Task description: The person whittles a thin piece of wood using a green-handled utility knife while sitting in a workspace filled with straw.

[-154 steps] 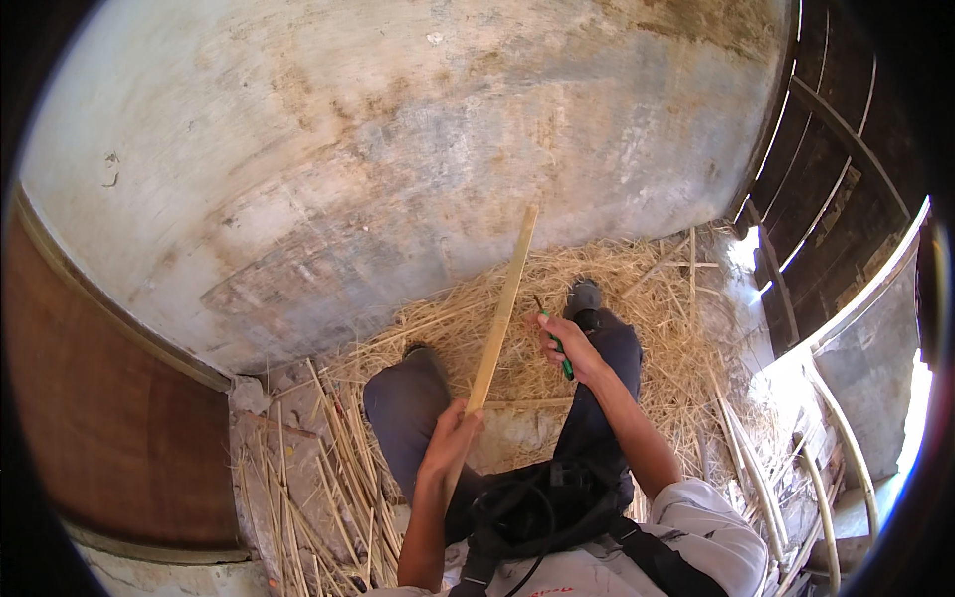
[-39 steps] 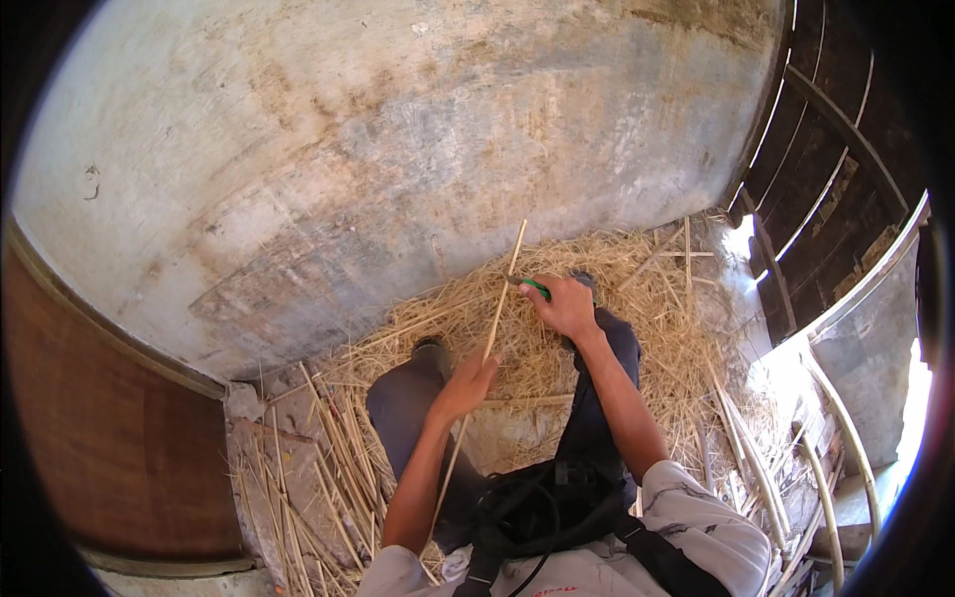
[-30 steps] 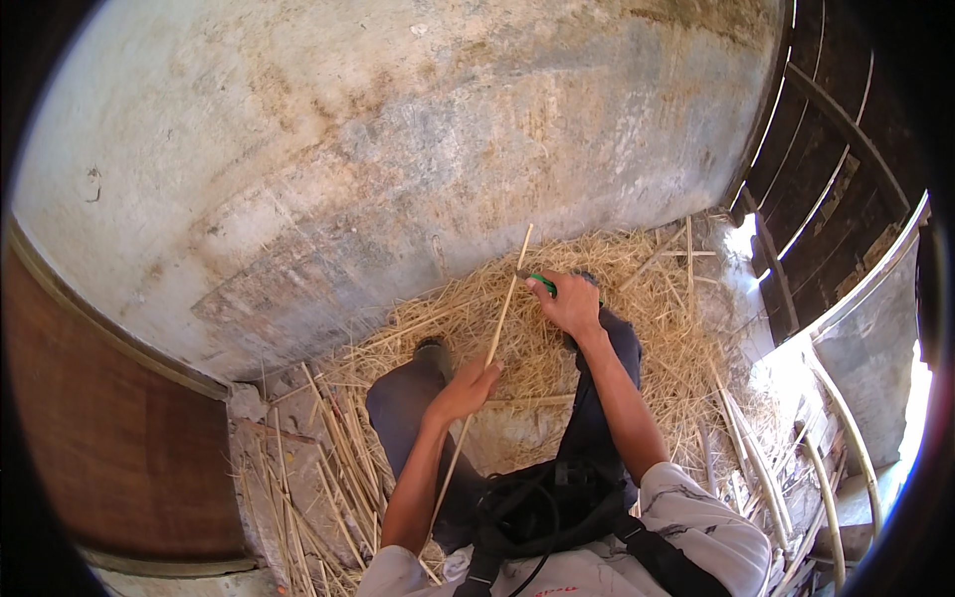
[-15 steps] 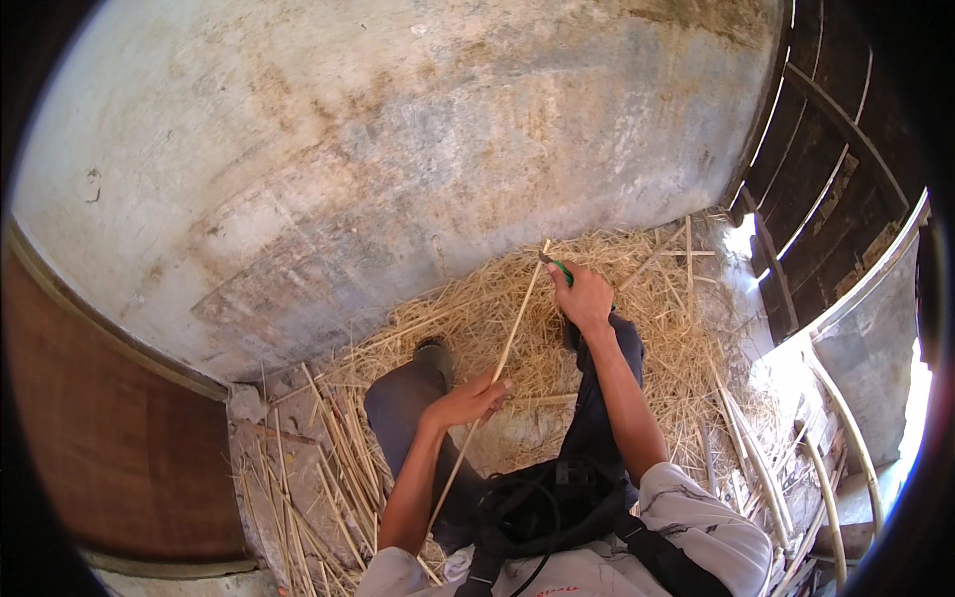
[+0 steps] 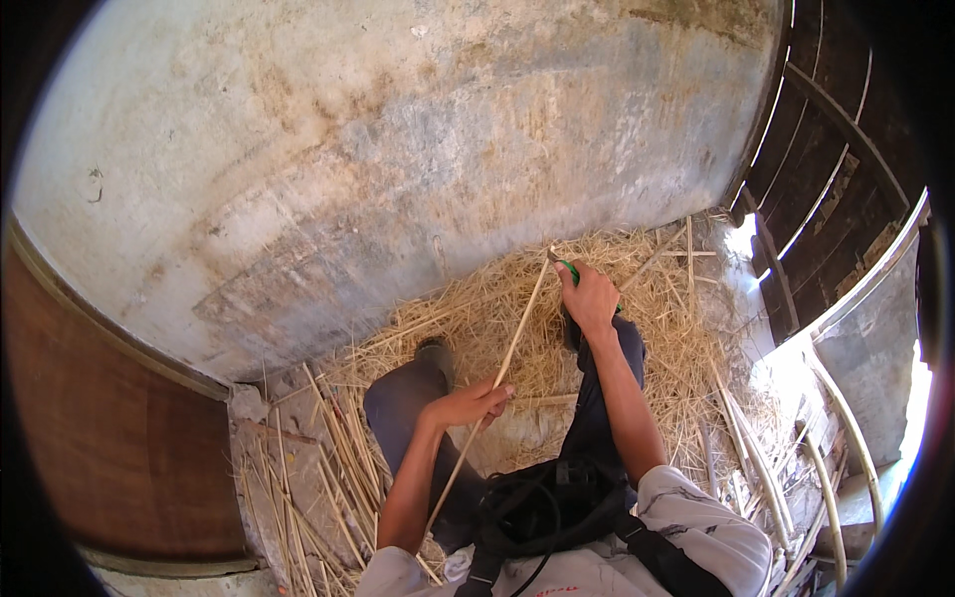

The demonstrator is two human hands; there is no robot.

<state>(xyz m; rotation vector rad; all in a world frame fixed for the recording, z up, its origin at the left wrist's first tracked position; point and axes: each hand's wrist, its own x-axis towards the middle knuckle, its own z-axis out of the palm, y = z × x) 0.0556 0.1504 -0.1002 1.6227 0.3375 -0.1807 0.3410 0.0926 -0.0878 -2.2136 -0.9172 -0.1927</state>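
Observation:
A long, thin pale strip, bamboo by its look [image 5: 523,320], slants up from beside my left forearm toward the wall. My left hand [image 5: 468,404] is closed round its middle, thumb pointing right. My right hand [image 5: 594,299] grips a green-handled tool [image 5: 570,269] near the strip's far end. The tool's short dark metal tip lies against the strip there. Most of the tool is hidden in my fist, so its exact kind does not show.
Pale shavings [image 5: 657,343] cover the floor between my legs and the stained wall [image 5: 418,169]. A bundle of thin strips [image 5: 348,468] lies at left, near a brown panel [image 5: 119,418]. Longer poles [image 5: 761,463] lean at right, beside dark slatted boards [image 5: 836,149].
My right hand and the tool have shifted very slightly to the right. The strip's far end has tilted a little the same way, while my left hand keeps nearly the same place.

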